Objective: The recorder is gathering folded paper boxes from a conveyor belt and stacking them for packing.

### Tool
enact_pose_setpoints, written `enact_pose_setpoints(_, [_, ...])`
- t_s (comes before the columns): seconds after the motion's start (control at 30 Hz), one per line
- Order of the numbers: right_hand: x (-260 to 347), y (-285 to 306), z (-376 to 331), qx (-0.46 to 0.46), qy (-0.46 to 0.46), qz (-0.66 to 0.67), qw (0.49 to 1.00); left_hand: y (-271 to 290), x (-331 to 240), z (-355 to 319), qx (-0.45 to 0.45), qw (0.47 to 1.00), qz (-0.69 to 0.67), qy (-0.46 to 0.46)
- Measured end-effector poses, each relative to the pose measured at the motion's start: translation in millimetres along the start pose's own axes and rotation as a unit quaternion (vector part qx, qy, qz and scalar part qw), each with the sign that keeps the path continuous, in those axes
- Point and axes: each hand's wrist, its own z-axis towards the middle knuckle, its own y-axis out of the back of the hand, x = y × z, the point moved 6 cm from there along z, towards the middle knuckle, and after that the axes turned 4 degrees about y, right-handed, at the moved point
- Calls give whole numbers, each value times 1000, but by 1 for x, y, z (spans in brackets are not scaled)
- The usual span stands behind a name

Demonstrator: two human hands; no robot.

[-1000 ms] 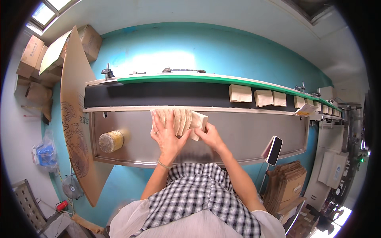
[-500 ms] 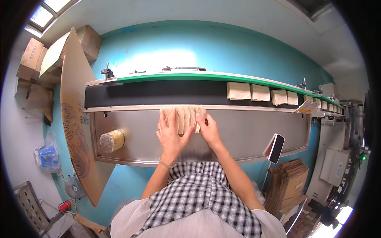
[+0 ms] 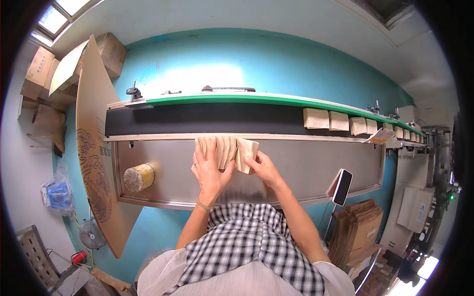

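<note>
A row of cream-coloured, paper-like bundles (image 3: 226,150) stands over the far side of the metal tray, close to the conveyor's near rail. My left hand (image 3: 206,170) is wrapped round the left part of this row, fingers over its far-left face and thumb along the near side. At the row's right end one flat bundle (image 3: 248,157) leans away from the others. My right hand (image 3: 267,171) pinches that bundle at its lower right edge. What the bundles are exactly cannot be made out.
Beyond the rail runs a black conveyor belt (image 3: 207,120) with several similar bundles (image 3: 316,119) on its right part. On the metal tray (image 3: 296,167) a yellowish roll (image 3: 139,177) stands left. A phone (image 3: 342,187) on a stand is at right, a large cardboard sheet (image 3: 94,148) at left.
The rightmost bundle has separated from the row and tilted, now pinched by my right hand. My left hand shifted slightly left and nearer. Bundles on the belt have moved right.
</note>
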Motion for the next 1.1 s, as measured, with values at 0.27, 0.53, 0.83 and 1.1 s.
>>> enact_pose_setpoints(0.27, [5,57,23,-199,28,222,954,-1,-8,0,19,1000,-18,-12])
enact_pose_setpoints(0.53, [14,5,0,-165,153,-113,968,-14,-17,-5,23,990,-131,-43])
enact_pose_setpoints(0.83, [-1,16,-1,-62,35,14,997,-15,-7,-2,23,996,-82,-5])
enact_pose_setpoints(1.1, [15,125,8,-414,105,55,902,-12,0,-3,20,995,-96,-21])
